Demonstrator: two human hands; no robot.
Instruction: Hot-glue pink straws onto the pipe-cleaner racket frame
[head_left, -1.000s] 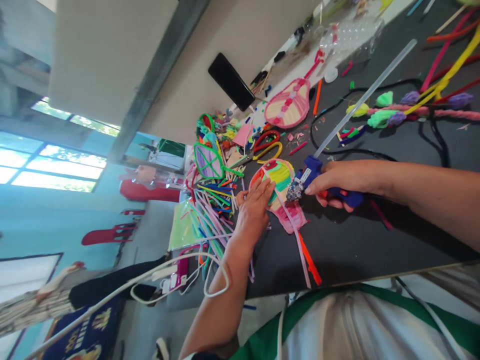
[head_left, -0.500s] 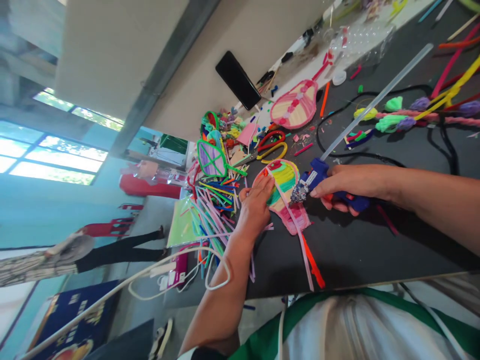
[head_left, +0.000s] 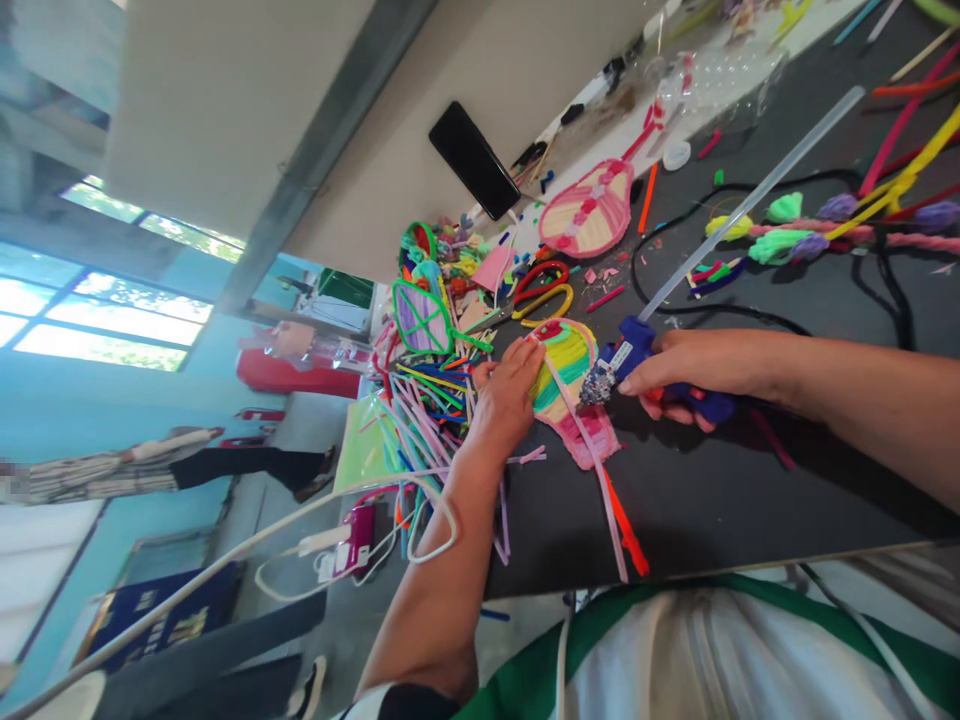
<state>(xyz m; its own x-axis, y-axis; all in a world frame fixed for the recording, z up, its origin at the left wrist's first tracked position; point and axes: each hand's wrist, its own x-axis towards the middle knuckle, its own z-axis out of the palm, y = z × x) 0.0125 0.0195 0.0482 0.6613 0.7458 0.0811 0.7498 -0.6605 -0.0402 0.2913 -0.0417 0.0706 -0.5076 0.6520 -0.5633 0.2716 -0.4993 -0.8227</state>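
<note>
My right hand (head_left: 679, 368) grips a blue glue gun (head_left: 643, 362) with a long clear glue stick (head_left: 750, 200) out of its back. The gun's crusted nozzle points at a colourful striped pipe-cleaner craft piece (head_left: 571, 385) lying on the dark table (head_left: 750, 480). My left hand (head_left: 506, 395) lies flat with fingers stretched, pressing on the left edge of that piece. A pale pink pipe cleaner (head_left: 592, 460) runs across the piece towards me, beside an orange one (head_left: 624, 525).
A heap of loose pipe cleaners (head_left: 427, 420) lies left of my hand. A pink racket-shaped piece (head_left: 589, 215), a black phone (head_left: 474, 160), scissors with red and yellow handles (head_left: 536, 290) and flower stems (head_left: 825, 225) lie farther off. A person walks at left (head_left: 150, 465).
My left hand slid slightly left along the edge of the striped piece. The glue gun stays almost still. The person in the background walked farther to the right.
</note>
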